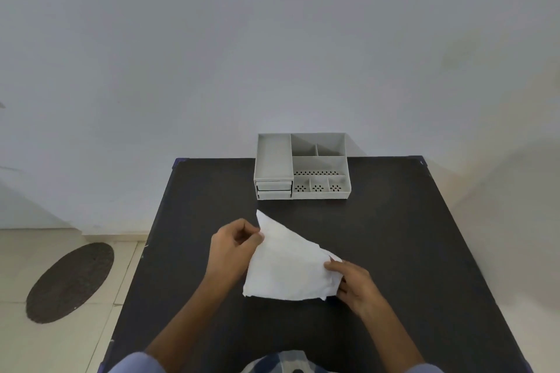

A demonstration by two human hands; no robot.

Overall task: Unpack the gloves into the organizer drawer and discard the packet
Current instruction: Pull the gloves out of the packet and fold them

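Observation:
A white paper packet [288, 266] is held tilted above the middle of the black table [409, 236]. My left hand [233, 247] pinches its upper left edge. My right hand [353, 283] grips its lower right corner. No gloves show outside the packet. The grey organizer [303, 166] stands at the table's far edge, with two small drawers [274, 190] stacked at its front left, both looking pushed in, and open compartments on top.
A white wall rises behind the table. A dark oval mat [71, 281] lies on the tiled floor to the left. Bare black tabletop spreads to the right of my hands and in front of the organizer.

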